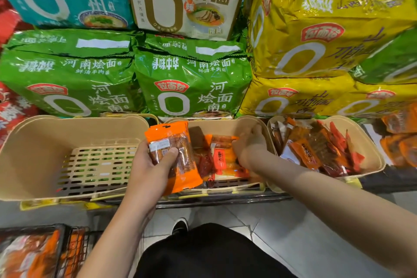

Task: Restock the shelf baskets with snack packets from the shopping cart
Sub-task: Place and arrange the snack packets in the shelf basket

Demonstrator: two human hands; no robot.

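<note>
One packet (173, 156) in left hand (149, 165).

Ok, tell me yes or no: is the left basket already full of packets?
No, the left basket shows only its bare slotted floor, while the left hand holds an orange packet over the middle basket.

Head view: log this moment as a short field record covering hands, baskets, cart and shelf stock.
left hand: holds an orange snack packet over the basket edge
right hand: reaches into the middle basket among packets; grip unclear
left basket: no packets visible
right basket: heaped with orange and red packets
shopping cart: lower left, orange packets inside
shelf behind: green noodle bags and yellow noodle bags stacked
</note>
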